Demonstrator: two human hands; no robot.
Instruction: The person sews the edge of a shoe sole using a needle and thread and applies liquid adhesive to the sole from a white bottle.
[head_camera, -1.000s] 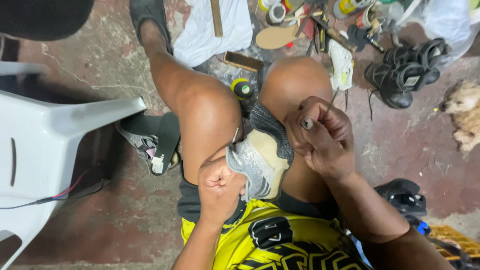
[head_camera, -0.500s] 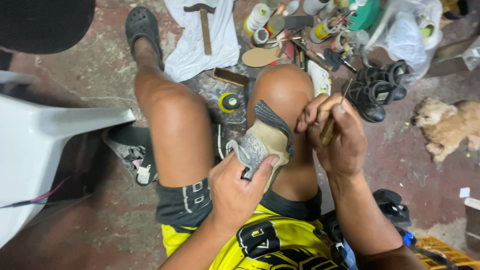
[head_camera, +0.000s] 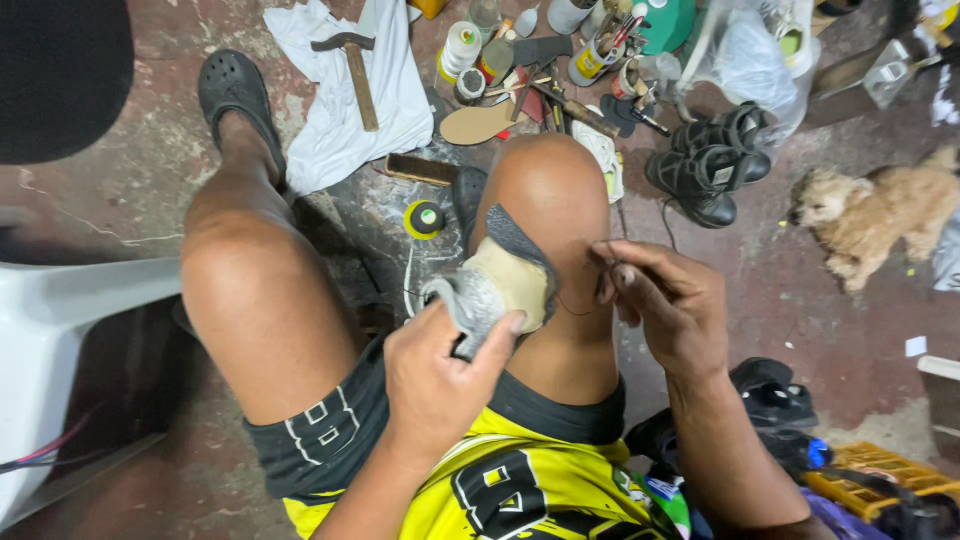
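A grey shoe (head_camera: 500, 285) with a tan sole lies sole-up on my right thigh. My left hand (head_camera: 440, 375) grips its heel end from below, thumb across the sole. My right hand (head_camera: 665, 305) hovers just right of the shoe over my knee, fingers pinched around a thin thread (head_camera: 575, 305) that runs in a loop to the sole's edge. Whether a needle sits in those fingers is too small to tell.
A hammer (head_camera: 352, 70) lies on a white cloth (head_camera: 345, 100) ahead. Spools, tins and tools (head_camera: 560, 60) crowd the floor beyond my knees, with a tape roll (head_camera: 425, 219), black boots (head_camera: 710, 165), a small tan dog (head_camera: 880, 215), and a white chair (head_camera: 70, 330) at left.
The view has tilted up and in. My right hand dropped from the knee top to beside the shoe, drawing thread. My left hand shifted its hold lower on the shoe.
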